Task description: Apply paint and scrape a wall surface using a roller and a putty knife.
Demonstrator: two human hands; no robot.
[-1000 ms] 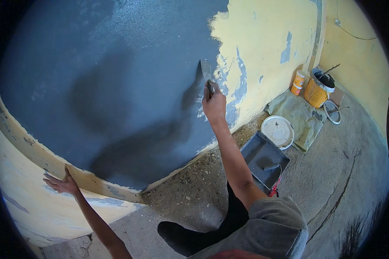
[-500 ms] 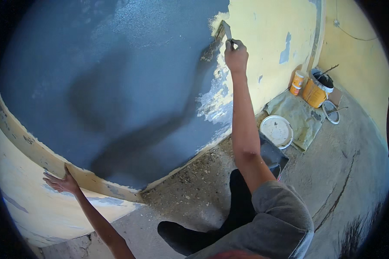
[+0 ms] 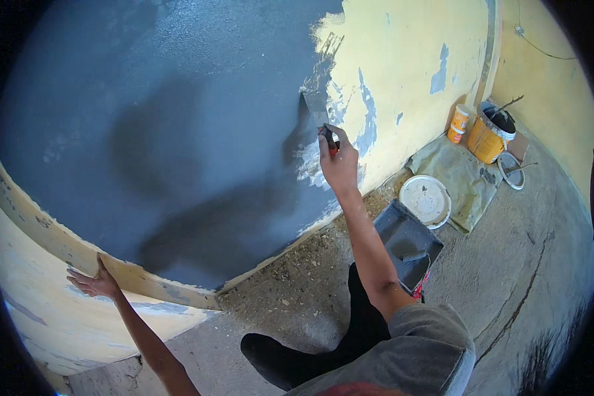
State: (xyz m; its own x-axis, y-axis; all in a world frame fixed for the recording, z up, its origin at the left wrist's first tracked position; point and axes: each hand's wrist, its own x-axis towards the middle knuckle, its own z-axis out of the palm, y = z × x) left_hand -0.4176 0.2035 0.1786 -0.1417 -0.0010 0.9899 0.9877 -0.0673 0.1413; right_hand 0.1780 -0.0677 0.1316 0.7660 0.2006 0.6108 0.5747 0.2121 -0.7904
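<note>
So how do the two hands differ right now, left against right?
The right hand is raised high against the wall, closed around a paintbrush at the edge of the grey paint. The left hand is low and off to the side, holding nothing. The right hand's fingers curl in a grip on the handle, while the left hand lies flat with fingers spread on the pale band. Both are bare and meet the same wall.

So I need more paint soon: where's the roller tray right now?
The dark roller tray lies on the floor in the head view, right of the right forearm, beside the white lid.
</note>
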